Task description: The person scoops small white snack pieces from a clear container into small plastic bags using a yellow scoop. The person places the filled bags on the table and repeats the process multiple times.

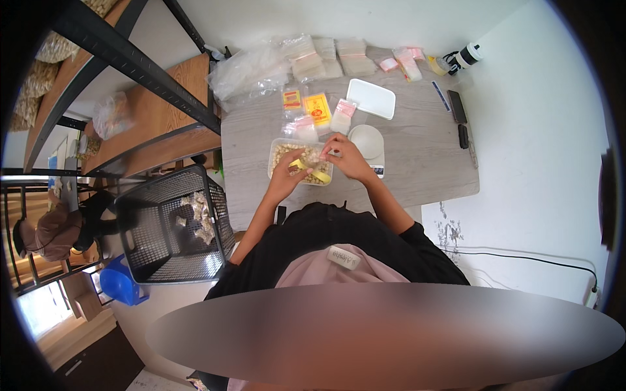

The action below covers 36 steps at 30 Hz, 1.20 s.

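A clear plastic tub (270, 163) of pale, round nut-like pieces stands near the table's front edge, with a yellow scoop (320, 176) lying across it. Above the tub, a small clear plastic bag (312, 155) is held between both hands. My right hand (345, 155) pinches its pinkish edge. My left hand (288, 176) has its fingers around the other side of the bag, near the scoop's handle; its exact grip is partly hidden. Right of my right hand is a white kitchen scale (368, 142) with a round plate.
Small bags (344, 116), a yellow packet (318, 110) and a white lid (371, 98) lie beyond the tub. Stacked plastic bags (305, 58) line the wall. A black crate (171, 225) holding filled bags stands left, below metal-framed shelves (181, 88). Another person (54, 234) is far left.
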Available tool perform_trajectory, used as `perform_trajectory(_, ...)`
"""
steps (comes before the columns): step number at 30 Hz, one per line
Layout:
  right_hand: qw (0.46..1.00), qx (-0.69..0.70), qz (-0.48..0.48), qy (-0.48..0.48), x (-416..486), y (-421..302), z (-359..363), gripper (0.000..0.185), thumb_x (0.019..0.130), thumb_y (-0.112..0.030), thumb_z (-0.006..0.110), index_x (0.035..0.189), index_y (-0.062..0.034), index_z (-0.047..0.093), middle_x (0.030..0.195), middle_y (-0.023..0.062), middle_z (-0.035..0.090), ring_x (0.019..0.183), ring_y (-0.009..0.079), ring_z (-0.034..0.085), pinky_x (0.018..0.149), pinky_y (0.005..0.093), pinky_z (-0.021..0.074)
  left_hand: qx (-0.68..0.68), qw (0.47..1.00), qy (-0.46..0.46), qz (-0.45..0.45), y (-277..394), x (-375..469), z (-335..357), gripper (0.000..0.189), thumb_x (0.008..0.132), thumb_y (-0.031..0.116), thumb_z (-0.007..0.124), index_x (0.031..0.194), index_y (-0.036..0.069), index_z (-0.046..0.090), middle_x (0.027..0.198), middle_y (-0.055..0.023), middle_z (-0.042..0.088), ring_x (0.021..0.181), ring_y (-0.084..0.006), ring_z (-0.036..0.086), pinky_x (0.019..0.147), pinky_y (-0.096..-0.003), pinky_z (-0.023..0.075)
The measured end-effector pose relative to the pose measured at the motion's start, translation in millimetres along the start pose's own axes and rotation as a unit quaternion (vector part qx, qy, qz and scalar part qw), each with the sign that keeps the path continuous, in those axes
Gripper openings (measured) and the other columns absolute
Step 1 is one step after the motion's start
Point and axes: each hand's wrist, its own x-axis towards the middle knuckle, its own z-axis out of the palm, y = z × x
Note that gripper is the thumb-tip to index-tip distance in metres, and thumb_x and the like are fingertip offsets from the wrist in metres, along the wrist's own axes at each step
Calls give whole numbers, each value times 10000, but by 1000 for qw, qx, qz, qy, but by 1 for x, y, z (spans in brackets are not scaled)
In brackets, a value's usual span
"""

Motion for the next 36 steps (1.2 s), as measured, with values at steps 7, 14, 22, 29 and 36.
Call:
perform_trajectory(7, 999, 41, -1, -23, -2, -33, 1, 175, 841, -142, 731, 950, -35, 646, 983, 93, 586, 909, 228, 609, 795, 346, 491, -90, 993, -62, -55, 5, 9, 3, 346, 851, 41, 745, 1166, 19, 604, 925, 11, 603, 864, -81, 561, 771, -245, 483)
perform_trajectory(14, 997, 65, 32, -23, -9, -39, 2, 185, 871, -130, 693, 1005, -11, 647, 922, 112, 645, 807, 218, 631, 761, 329, 506, -141, 984, -72, -84, 14, 1, 1, 288, 857, 28, 736, 1123, 26, 627, 949, 17, 618, 856, -58, 561, 748, -227, 472)
perform_trajectory(22, 998, 48, 25, -30, -10, -39, 8, 148, 890, -106, 649, 996, -11, 689, 955, 136, 654, 829, 249, 637, 760, 344, 502, -135, 985, -70, -88, 15, -5, 0, 261, 869, 53, 730, 1116, 24, 650, 986, -2, 662, 883, -69, 593, 769, -231, 479)
perform_trajectory(29, 998, -7, 9, -64, -13, -49, 5, 155, 846, -108, 683, 976, -31, 716, 923, 129, 620, 875, 277, 630, 796, 356, 492, -95, 984, -77, -128, 13, -9, -4, 257, 859, 63, 745, 1101, 20, 668, 974, -10, 672, 877, -71, 598, 763, -225, 477)
perform_trajectory(36, 996, -16, -6, -88, -12, -46, 4, 142, 822, -124, 705, 926, -33, 677, 946, 118, 586, 857, 273, 617, 789, 364, 489, -148, 981, -72, -106, 14, -14, 0, 270, 846, 43, 752, 1091, 23, 643, 990, -22, 667, 883, -76, 601, 759, -225, 481)
